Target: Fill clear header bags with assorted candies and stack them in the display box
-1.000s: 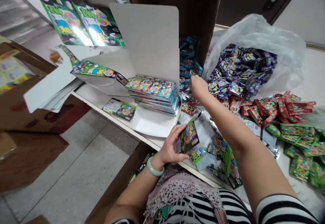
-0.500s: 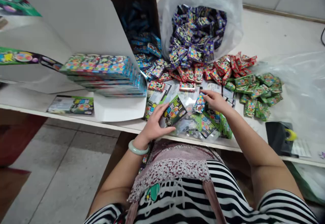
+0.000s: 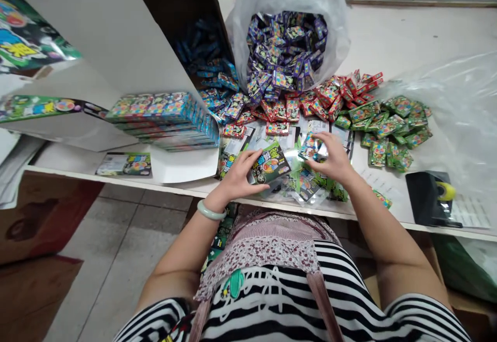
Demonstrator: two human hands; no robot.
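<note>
My left hand (image 3: pixel 244 175), with a pale green bangle at the wrist, holds a black-and-green printed packet (image 3: pixel 271 164) between thumb and fingers. To its right, my right hand (image 3: pixel 331 157) grips a small blue box (image 3: pixel 309 147) with thumb and fingertips. Under both hands lie several clear and printed packets (image 3: pixel 308 184) near the table edge. Just beyond, small red boxes (image 3: pixel 277 128) form a loose row. Green boxes (image 3: pixel 378 153) are heaped to the right of my right hand.
A plastic bag (image 3: pixel 337 36) of purple boxes stands behind. At left, a white carton (image 3: pixel 182 168) holds stacked boxes, beside blue boxes (image 3: pixel 227 80). A tape dispenser (image 3: pixel 429 197) sits at the right edge. One flat packet (image 3: pixel 123 164) lies at the left.
The view has shifted. My right hand has turned, with thumb and fingers now around the sides of the small blue box. My left hand still holds the printed packet, which is tilted less.
</note>
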